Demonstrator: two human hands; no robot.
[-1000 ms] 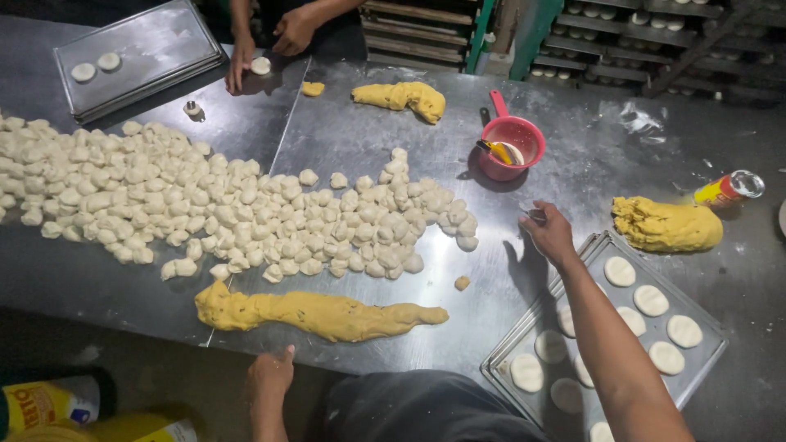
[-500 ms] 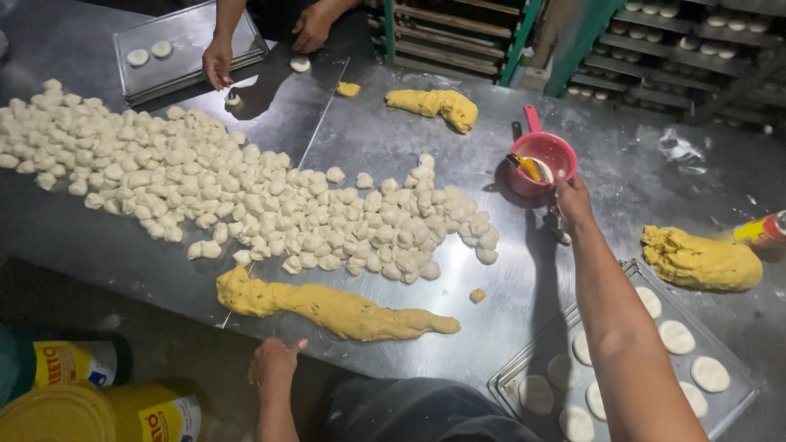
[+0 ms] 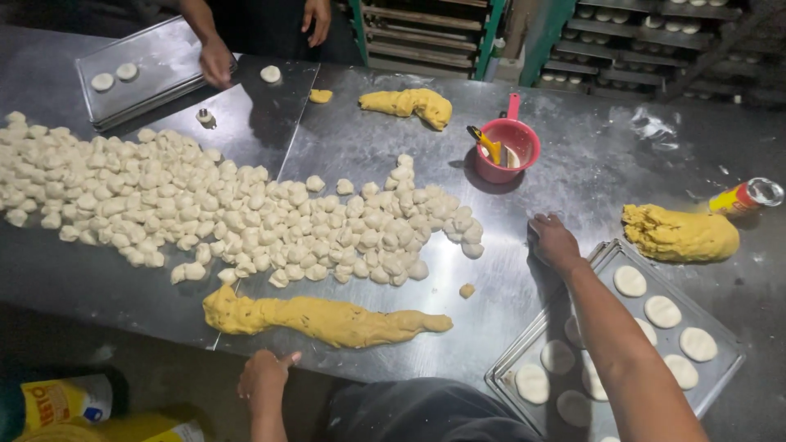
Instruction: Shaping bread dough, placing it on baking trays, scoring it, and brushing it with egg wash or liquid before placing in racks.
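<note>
The steel table (image 3: 524,270) carries everything, and the biggest thing on it is the spread of small white dough pieces (image 3: 246,213), heaped loosely toward ten o'clock, seemingly so any piece can be picked off the edge. Next in size, a long yellow dough roll (image 3: 327,319) lies along the near edge at seven o'clock, just beyond the person's left hand (image 3: 264,378), which rests open on the table rim, thumb out, gripping nothing. The baking tray (image 3: 725,360) at four o'clock holds flattened white discs in rows; the right hand (image 3: 555,242) lies palm down, fingers loosely spread, just off its far corner, empty. A yellow lump (image 3: 679,233) sits at three o'clock, with a toppled red-and-yellow can (image 3: 745,196) beside it. A red handled cup (image 3: 509,149) stands at one o'clock. Yellow-labelled containers (image 3: 65,401) sit below at eight o'clock.
</note>
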